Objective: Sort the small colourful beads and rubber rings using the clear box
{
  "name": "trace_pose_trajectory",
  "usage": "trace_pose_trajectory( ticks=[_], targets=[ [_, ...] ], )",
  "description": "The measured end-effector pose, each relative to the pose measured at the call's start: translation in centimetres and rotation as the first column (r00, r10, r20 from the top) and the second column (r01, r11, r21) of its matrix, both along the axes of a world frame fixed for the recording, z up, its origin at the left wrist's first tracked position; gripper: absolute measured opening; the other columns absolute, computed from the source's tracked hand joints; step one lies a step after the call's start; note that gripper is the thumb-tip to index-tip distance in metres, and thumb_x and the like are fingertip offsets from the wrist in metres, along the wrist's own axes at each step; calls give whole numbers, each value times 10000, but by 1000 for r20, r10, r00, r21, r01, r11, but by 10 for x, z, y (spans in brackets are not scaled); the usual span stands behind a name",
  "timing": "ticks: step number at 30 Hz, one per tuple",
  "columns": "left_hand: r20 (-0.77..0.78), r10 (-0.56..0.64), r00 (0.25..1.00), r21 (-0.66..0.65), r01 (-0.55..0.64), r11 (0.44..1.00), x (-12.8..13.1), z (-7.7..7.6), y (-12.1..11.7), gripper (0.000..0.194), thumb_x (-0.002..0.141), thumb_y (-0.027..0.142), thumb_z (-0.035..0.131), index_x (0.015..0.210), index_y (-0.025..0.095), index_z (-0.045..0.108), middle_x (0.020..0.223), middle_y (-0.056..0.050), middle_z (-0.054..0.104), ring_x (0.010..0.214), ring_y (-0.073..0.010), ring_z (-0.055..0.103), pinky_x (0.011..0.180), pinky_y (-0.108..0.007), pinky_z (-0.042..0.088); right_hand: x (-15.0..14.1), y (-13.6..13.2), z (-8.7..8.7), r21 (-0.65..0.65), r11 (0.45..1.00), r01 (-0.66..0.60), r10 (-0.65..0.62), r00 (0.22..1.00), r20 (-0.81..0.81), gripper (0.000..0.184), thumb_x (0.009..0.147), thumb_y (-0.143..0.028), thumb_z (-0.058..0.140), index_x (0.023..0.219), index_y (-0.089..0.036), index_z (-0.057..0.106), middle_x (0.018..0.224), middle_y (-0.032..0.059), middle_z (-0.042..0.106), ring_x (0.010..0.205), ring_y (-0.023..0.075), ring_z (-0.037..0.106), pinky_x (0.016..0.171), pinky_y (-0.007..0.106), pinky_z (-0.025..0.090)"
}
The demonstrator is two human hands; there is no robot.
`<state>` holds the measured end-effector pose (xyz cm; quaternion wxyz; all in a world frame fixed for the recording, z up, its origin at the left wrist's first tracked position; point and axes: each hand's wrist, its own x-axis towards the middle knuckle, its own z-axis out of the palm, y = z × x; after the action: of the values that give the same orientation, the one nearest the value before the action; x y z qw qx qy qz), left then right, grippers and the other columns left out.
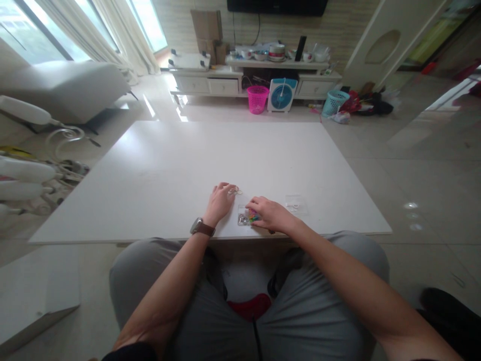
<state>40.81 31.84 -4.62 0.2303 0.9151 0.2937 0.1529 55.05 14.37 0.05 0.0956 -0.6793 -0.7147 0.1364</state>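
My left hand (221, 201), with a watch (197, 225) on a brown strap at its wrist, rests on the white table. Its bent fingers are closed at a little cluster of thin rings (239, 191); the exact contact is too small to see. A small clear plastic box (241, 207) lies near the table's front edge, with silvery metal rings (242, 219) on its left side and colourful pieces (253, 215) on its right. My right hand (271, 214) spans the box's right part, fingers at the far edge and thumb at the near edge, partly hiding it.
On the white table (225, 150), a clear plastic bag (295, 204) with small pale contents lies beyond my right wrist. My knees are under the front edge. Across the floor stand a pink basket (257, 100), a blue fan (281, 95) and a light blue basket (335, 103).
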Motion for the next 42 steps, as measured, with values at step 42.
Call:
trace_pose_trajectory(
  ticks=[42],
  targets=[
    [51,-40,998,-188,49,981,-6,32,-4,166,915,244,516,919,183,670,874,-64,747,808,-186,663,741,-296,481,-3,0,5,43,999,-20,20,1000,-2,158,982,-232,550,1051,-165,676,1135,110,622,1043,215,564,885,321,465]
  ],
)
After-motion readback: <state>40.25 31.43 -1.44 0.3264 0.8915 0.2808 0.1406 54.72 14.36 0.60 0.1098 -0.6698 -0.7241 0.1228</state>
